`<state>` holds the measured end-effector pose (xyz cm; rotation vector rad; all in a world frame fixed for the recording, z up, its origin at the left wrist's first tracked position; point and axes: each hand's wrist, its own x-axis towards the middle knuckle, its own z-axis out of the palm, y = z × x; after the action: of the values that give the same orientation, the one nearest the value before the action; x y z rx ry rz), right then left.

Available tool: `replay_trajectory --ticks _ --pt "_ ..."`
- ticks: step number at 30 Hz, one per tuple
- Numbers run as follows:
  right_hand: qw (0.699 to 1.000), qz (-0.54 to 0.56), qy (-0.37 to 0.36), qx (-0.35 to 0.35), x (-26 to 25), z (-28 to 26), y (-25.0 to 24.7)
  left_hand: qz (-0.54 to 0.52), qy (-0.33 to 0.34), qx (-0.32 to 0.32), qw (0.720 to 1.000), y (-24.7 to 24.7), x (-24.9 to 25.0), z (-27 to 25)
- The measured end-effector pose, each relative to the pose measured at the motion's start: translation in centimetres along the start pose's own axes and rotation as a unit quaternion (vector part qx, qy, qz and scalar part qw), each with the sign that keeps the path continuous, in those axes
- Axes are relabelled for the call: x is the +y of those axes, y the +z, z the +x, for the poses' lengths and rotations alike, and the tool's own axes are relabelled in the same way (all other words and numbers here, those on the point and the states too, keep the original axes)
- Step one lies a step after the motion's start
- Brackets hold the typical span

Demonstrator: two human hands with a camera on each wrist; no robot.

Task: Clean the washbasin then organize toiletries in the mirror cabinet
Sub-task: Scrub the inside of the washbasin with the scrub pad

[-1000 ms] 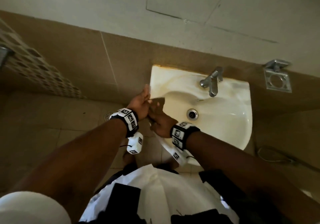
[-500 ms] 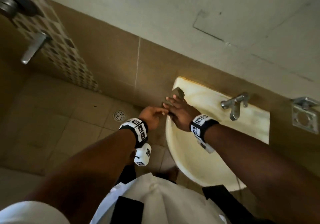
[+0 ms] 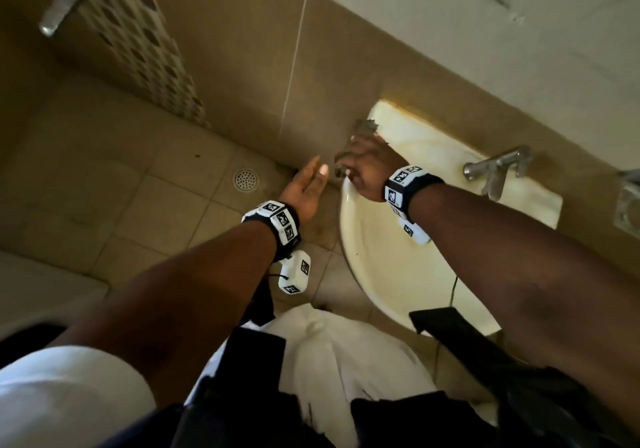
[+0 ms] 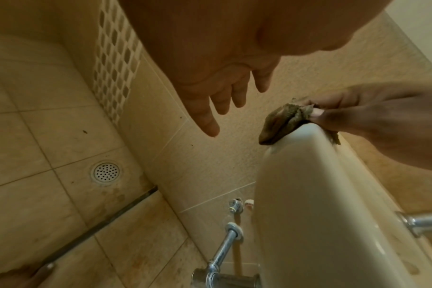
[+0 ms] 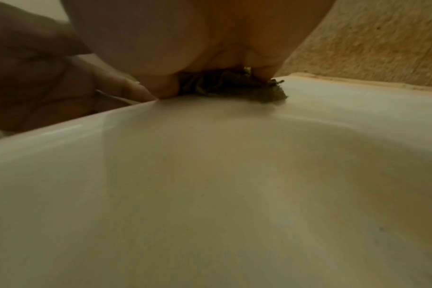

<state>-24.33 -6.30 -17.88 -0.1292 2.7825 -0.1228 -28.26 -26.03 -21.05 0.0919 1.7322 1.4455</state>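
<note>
A: Where is the washbasin (image 3: 391, 264)?

B: In the head view it fills the lower right of centre, cream-coloured, fixed to the tiled wall (image 3: 242, 77), with the tap (image 3: 495, 170) at the right edge of the frame's middle band.

A: And the right hand (image 3: 367, 170)?

B: At the basin's upper left corner, just above centre. Its fingers are curled round a brown cloth (image 4: 281, 121) and press it onto the rim. In the left wrist view the cloth drapes over the outer edge of that corner, pinched under the fingertips (image 4: 317, 113). The right wrist view shows the cloth bunched under the hand, flat on the rim near the wall.

A: The left hand (image 3: 304, 188)?

B: Left of the basin, centre of the head frame, over the floor tiles (image 3: 104, 205). The fingers are straight and spread, holding nothing. It is just beside the right hand; whether it touches the basin edge I cannot tell.

A: Anything else?

B: A round floor drain (image 3: 246, 179) left of the hands, and metal pipes (image 4: 225, 245) under the basin at the bottom centre of the left wrist view. A band of small patterned tiles (image 3: 149, 49) runs down the upper left.
</note>
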Motion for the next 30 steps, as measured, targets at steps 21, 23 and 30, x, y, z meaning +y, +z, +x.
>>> replay_trajectory --ticks 21,23,30 --pt "0.978 0.180 -0.018 -0.105 -6.2 -31.0 9.9 0.471 0.135 0.008 0.872 8.5 -9.7 -14.0" --pt "0.978 0.186 -0.009 -0.094 -4.6 -34.8 11.5 0.559 0.158 -0.004 0.814 9.7 -9.8 -14.5" --pt "0.987 0.160 0.014 -0.003 0.2 -43.0 14.4 0.694 0.170 -0.080 0.695 16.2 -10.2 -15.4"
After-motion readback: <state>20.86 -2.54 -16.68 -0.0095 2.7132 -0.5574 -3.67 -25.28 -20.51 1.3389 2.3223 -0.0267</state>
